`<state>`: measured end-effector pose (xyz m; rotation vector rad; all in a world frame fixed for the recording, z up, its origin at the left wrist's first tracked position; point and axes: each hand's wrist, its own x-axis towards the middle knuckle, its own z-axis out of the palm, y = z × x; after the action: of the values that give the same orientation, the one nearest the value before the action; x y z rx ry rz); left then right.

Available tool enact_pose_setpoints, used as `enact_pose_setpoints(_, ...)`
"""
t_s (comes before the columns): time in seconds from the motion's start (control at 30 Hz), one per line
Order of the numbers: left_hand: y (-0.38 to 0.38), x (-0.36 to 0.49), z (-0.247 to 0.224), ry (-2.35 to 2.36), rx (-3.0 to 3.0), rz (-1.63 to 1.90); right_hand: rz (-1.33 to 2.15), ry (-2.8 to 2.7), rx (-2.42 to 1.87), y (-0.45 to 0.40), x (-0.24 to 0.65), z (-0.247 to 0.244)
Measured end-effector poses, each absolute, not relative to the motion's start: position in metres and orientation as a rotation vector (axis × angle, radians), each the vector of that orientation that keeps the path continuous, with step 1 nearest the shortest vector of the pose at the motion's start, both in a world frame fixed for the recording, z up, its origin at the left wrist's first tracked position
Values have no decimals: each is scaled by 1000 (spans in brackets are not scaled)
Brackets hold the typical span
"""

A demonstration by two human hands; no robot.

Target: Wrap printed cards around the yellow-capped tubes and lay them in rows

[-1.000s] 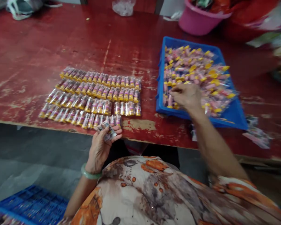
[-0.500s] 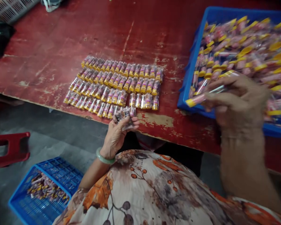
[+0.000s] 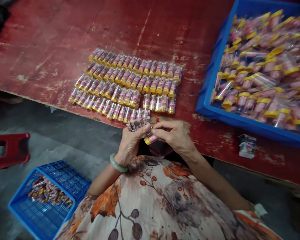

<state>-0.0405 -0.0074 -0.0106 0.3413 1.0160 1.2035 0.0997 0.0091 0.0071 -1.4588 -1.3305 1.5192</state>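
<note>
My left hand (image 3: 131,141), with a green bangle at the wrist, grips a small stack of printed cards (image 3: 138,124) between thumb and fingers. Close against it, my right hand (image 3: 175,135) pinches a clear tube with a yellow cap and pink contents (image 3: 150,138), tilted with the cap toward the lower left. The fingertips of both hands nearly meet, and whether the tube touches the cards is hidden. Just beyond the hands, several rows of filled tubes (image 3: 130,78) lie side by side on the worn red table (image 3: 65,40).
A blue crate (image 3: 207,103) full of yellow-capped tubes stands at the right, with another stack of cards (image 3: 247,146) before it. On the floor at the lower left, a blue basket (image 3: 43,216) holds more tubes. A red stool (image 3: 10,151) stands farther left.
My right hand has come from above the crate leftward to my left hand, carrying the tube. The left hand still holds its cards. The view has shifted slightly.
</note>
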Motion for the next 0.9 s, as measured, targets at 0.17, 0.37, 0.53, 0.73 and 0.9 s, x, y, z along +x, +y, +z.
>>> enact_pose_setpoints(0.17,-10,-50,-13,1028,287,1214,1492,-1422,-1427,14,104,0)
enact_pose_setpoints(0.37,-7,-60,-16,1055,277,1335,1733,-1886,-985,-6,137,-1)
enact_pose_setpoints(0.53,-9,-59,-11,1031,245,1275,1679,-2452,-401,-30,152,-7)
enact_pose_setpoints(0.73,-9,-55,-1,1082,113,1259,1468,-2319,-544,-29,152,7)
enact_pose_setpoints(0.9,-6,-47,3,1053,-12,1295,1235,-1505,-949,-19,136,12)
